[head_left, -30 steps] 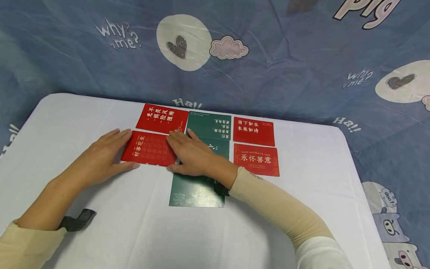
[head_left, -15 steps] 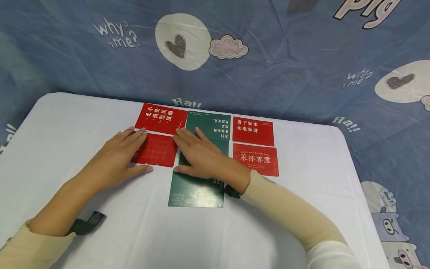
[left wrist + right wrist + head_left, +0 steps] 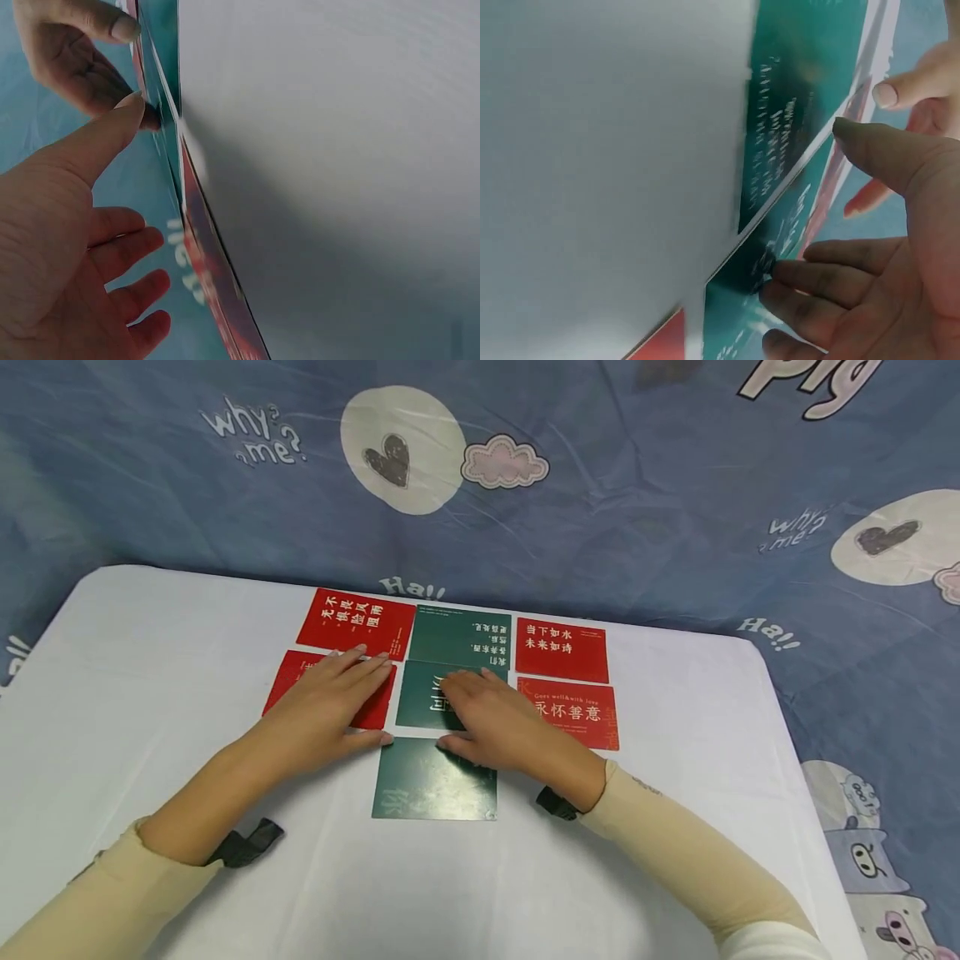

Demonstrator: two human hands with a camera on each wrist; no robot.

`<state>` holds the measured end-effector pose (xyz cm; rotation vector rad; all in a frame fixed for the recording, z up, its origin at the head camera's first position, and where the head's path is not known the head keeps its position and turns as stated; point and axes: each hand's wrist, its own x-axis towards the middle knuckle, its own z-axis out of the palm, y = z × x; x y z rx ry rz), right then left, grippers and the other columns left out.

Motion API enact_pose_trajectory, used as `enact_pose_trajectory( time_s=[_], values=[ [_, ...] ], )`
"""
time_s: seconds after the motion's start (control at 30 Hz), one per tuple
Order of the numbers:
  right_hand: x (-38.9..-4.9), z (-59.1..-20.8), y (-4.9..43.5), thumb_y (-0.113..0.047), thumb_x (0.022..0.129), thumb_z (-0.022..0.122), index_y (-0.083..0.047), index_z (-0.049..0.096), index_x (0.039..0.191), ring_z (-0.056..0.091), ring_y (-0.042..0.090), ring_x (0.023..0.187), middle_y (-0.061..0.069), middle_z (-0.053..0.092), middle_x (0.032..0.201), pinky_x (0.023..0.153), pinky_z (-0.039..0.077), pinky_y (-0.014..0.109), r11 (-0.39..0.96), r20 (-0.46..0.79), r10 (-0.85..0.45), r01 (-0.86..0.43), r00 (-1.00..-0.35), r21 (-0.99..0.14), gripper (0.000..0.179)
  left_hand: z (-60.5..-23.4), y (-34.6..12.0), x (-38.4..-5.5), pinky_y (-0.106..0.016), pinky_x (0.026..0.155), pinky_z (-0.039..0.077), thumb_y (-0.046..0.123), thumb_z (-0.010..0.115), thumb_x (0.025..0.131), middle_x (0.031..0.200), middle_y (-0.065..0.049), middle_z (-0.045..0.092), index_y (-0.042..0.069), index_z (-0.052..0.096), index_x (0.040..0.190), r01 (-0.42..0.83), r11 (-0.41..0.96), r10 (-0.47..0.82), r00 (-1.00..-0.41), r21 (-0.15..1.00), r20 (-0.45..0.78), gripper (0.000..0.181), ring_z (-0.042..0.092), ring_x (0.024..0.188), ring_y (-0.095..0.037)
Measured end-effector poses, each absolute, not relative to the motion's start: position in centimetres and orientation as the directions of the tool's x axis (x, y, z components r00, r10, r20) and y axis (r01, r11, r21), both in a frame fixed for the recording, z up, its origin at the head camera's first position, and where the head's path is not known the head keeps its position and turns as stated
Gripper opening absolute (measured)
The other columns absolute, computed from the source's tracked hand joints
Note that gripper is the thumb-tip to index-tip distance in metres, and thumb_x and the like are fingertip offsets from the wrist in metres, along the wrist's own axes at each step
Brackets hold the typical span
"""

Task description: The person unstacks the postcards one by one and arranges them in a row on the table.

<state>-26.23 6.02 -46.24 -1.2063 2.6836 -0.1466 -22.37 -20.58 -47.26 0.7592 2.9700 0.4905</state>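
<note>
Over the red card (image 3: 282, 683) at the front left, my left hand (image 3: 318, 714) stretches with fingers extended, hiding its middle. Its fingertips are at the card's right end, and its thumb reaches toward the green cards. My right hand (image 3: 502, 722) covers the right part of the middle green card (image 3: 416, 697), fingers extended and slightly bent. Its thumb tip is at the far edge of the front green card (image 3: 427, 785). In the left wrist view, the left thumb (image 3: 105, 135) and fingers are spread apart. In the right wrist view, right fingertips (image 3: 780, 281) lie right at a green card.
Behind lie a red card (image 3: 352, 622), a green card (image 3: 450, 635) and another red card (image 3: 562, 652). To the right is a red card with gold lettering (image 3: 581, 718). A white cloth (image 3: 637, 827) covers the table; a blue printed curtain (image 3: 637, 527) hangs behind.
Both hands have shifted right. The left hand slid across the red card; the right hand left that card's right edge and moved over the middle green card, whose left part now shows.
</note>
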Motion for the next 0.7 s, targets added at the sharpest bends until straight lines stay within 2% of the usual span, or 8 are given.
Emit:
enact_pose_trajectory(
  time_s=[0.13, 0.33, 0.53, 0.7],
  values=[
    [-26.3, -46.3, 6.7, -0.044, 0.096, 0.074, 0.000, 0.050, 0.151, 0.047, 0.030, 0.144, 0.014, 0.054, 0.153, 0.124, 0.030, 0.049, 0.689, -0.126, -0.725, -0.708, -0.677, -0.159, 0.074, -47.5, -18.9, -23.2, -0.059, 0.124, 0.022, 0.041, 0.089, 0.082, 0.156, -0.019, 0.049, -0.001, 0.048, 0.154, 0.504, 0.808, 0.517, -0.855, 0.307, 0.043, 0.093, 0.034, 0.149, -0.044],
    [-27.0, -46.3, 7.0, -0.043, 0.097, 0.074, 0.002, 0.053, 0.148, 0.054, 0.032, 0.139, 0.015, 0.059, 0.148, 0.119, 0.039, 0.044, 0.715, -0.095, -0.697, -0.681, -0.711, -0.154, 0.071, -47.5, -17.6, -24.4, -0.058, 0.126, 0.019, 0.042, 0.088, 0.083, 0.150, -0.020, 0.055, -0.002, 0.053, 0.150, 0.537, 0.793, 0.544, -0.837, 0.288, 0.063, 0.087, 0.040, 0.145, -0.043],
    [-27.4, -46.4, 7.0, -0.039, 0.096, 0.075, 0.002, 0.057, 0.141, 0.064, 0.027, 0.124, 0.013, 0.066, 0.137, 0.105, 0.053, 0.040, 0.718, -0.031, -0.686, -0.669, -0.727, -0.190, 0.063, -47.6, -17.2, -25.0, -0.059, 0.125, 0.022, 0.041, 0.087, 0.084, 0.145, -0.021, 0.059, -0.003, 0.056, 0.146, 0.558, 0.787, 0.562, -0.825, 0.263, 0.067, 0.082, 0.045, 0.141, -0.044],
    [-27.4, -46.5, 6.9, -0.038, 0.096, 0.075, 0.001, 0.058, 0.142, 0.064, 0.026, 0.123, 0.013, 0.066, 0.137, 0.101, 0.055, 0.040, 0.737, -0.026, -0.661, -0.643, -0.750, -0.208, 0.062, -47.8, -16.9, -25.4, -0.059, 0.125, 0.021, 0.039, 0.089, 0.083, 0.144, -0.021, 0.060, -0.003, 0.057, 0.146, 0.565, 0.782, 0.571, -0.819, 0.262, 0.060, 0.082, 0.046, 0.139, -0.044]
  ],
)
